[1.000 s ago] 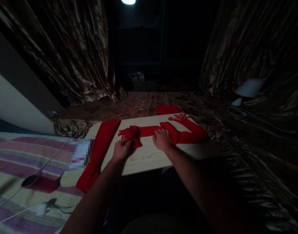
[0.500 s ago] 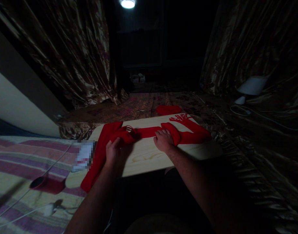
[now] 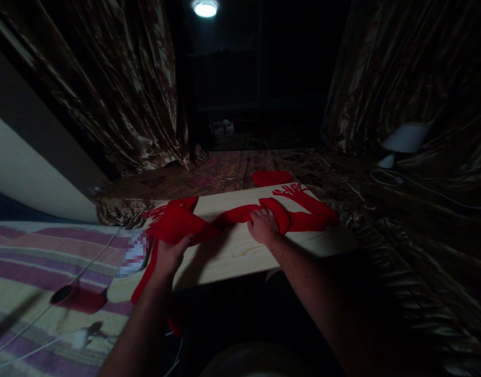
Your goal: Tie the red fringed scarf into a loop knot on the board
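A red fringed scarf [image 3: 234, 214] stretches across the pale wooden board [image 3: 232, 251]. My left hand [image 3: 172, 256] is closed around a wide part of the scarf near the board's left side, lifted a little, with fringe hanging beyond it. My right hand [image 3: 263, 226] presses on a folded red piece [image 3: 277, 209] lying over the scarf, its fingers bent over the fabric. To the right the scarf doubles back, and its other fringe [image 3: 291, 189] lies near the far edge. More red cloth [image 3: 144, 285] hangs below my left hand at the board's left end.
A red bundle [image 3: 272, 178] lies just past the board's far edge. On the striped bedcover [image 3: 24, 267] are a red cylindrical container [image 3: 81, 299], a white plug [image 3: 80, 337] and cables. A small white lamp [image 3: 405, 139] stands at right; patterned curtains [image 3: 146, 89] hang behind.
My left hand has moved left and toward me, pulling the scarf's fringed part over the board's left side. The middle stretch has bunched up and lifted. My right hand has stayed in place.
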`<state>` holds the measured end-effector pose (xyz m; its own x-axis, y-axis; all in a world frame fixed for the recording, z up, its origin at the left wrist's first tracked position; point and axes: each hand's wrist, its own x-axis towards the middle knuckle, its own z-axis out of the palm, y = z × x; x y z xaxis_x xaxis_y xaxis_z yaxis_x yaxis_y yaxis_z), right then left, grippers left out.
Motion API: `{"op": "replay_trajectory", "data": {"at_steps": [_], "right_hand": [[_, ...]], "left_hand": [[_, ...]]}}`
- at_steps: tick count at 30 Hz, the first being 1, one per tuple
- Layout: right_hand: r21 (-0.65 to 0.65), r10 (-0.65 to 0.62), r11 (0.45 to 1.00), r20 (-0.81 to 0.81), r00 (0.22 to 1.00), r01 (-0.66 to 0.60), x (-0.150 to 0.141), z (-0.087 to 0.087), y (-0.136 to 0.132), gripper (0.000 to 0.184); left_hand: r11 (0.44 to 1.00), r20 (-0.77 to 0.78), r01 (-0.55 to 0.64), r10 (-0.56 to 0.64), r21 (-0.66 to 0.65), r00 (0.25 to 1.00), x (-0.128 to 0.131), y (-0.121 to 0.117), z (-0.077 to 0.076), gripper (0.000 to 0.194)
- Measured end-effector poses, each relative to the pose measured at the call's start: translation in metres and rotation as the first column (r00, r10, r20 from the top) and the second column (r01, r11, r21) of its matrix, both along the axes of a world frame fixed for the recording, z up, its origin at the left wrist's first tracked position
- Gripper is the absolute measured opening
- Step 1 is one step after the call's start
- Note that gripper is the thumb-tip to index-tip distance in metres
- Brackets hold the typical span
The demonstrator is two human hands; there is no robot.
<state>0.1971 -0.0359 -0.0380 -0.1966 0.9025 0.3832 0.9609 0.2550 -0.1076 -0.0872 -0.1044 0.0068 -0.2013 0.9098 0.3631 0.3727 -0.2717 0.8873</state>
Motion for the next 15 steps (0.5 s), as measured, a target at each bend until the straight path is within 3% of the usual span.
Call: {"op": "replay_trajectory", "data": {"at_steps": [2,4,6,10,13,15], "right_hand": [[0.0,-0.005,1.0,0.001,1.0,0.005,0.0,0.0,0.0,0.03],[-0.001,-0.008,1.0,0.002,1.0,0.008,0.001,0.0,0.001,0.029],[-0.034,0.01,0.999,0.012,1.0,-0.01,0.002,-0.001,0.003,0.028],[-0.062,0.006,0.998,0.019,1.0,-0.005,0.002,-0.003,0.008,0.027],[-0.034,-0.007,0.999,0.012,1.0,0.007,0.002,-0.005,0.009,0.028],[-0.033,-0.006,0.999,0.008,1.0,0.006,0.001,-0.006,0.009,0.028]], "left_hand": [[0.947,-0.203,0.311,-0.322,-0.083,0.925,0.013,-0.01,0.004,0.031],[0.76,-0.338,0.596,-0.649,-0.26,0.681,0.027,-0.02,0.01,0.017],[0.649,-0.355,0.678,-0.759,-0.344,0.546,0.038,-0.025,0.016,0.015],[0.624,-0.267,0.674,-0.78,-0.395,0.566,0.042,-0.025,0.021,0.039],[0.608,-0.185,0.678,-0.785,-0.412,0.591,0.036,-0.017,0.016,0.037],[0.659,-0.217,0.635,-0.743,-0.404,0.633,0.033,-0.008,0.008,0.032]]}}
